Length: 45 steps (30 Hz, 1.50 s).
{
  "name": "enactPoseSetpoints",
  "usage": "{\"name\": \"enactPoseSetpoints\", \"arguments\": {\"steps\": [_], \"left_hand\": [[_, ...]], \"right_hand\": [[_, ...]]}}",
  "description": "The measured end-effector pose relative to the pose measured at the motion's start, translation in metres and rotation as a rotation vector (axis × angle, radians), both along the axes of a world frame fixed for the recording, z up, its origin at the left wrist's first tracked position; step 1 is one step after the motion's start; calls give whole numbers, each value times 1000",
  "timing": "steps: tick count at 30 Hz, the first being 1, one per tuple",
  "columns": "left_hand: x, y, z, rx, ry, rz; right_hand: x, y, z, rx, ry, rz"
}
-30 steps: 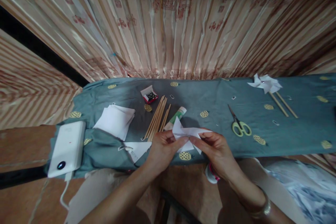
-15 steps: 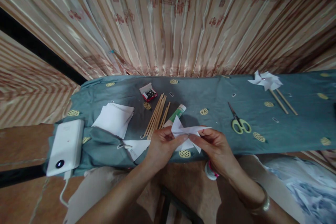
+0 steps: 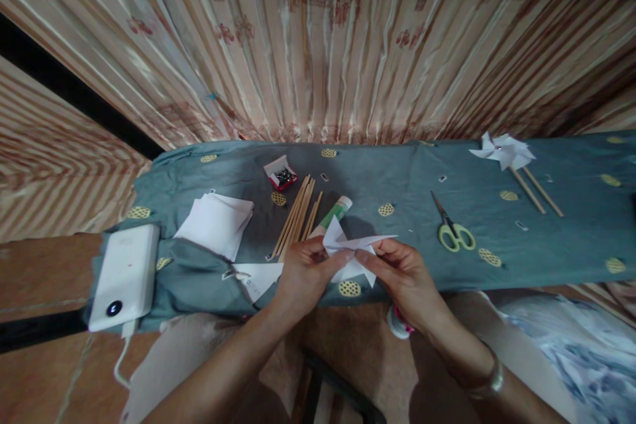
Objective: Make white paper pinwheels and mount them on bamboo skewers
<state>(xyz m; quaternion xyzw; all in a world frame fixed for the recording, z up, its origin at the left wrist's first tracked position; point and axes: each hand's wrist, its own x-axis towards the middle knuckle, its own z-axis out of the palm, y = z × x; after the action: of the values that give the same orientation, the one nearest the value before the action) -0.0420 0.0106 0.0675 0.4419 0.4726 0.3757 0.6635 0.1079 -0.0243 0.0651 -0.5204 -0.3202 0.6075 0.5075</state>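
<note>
A white paper pinwheel with folded blades is held between both hands above the near edge of the table. My left hand pinches its left side, thumb pressed close to the centre. From the right, my right hand grips it the same way, its thumb meeting the middle. Just beyond lie a green and white glue stick and several wooden sticks. Left of my left hand is a folded white paper piece. Whether a pin sits at the pinwheel's centre is hidden by my thumbs.
A stack of white paper and a white power bank lie left. An open red box of small dark pins stands behind the sticks. At right are green-handled scissors and finished-looking pinwheels on sticks. A curtain hangs behind.
Both hands stay nearly in place on the pinwheel. The paper has shifted very slightly to the left and its right blade is tilted a little differently.
</note>
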Motion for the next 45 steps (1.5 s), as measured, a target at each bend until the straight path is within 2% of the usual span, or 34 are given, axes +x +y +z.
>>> {"name": "enactPoseSetpoints", "arguments": {"steps": [12, 21, 33, 41, 45], "left_hand": [[-2, 0, -6, 56, 47, -4], [-3, 1, -10, 55, 59, -7], [3, 2, -2, -109, -129, 45], [1, 3, -5, -32, -126, 25], [1, 2, -4, -106, -178, -5]], "right_hand": [[-3, 1, 2, -53, 43, -26], [-3, 0, -3, -34, 61, -23], [2, 3, -1, 55, 28, 25], [2, 2, 3, 96, -57, 40], [4, 2, 6, 102, -75, 78]]}}
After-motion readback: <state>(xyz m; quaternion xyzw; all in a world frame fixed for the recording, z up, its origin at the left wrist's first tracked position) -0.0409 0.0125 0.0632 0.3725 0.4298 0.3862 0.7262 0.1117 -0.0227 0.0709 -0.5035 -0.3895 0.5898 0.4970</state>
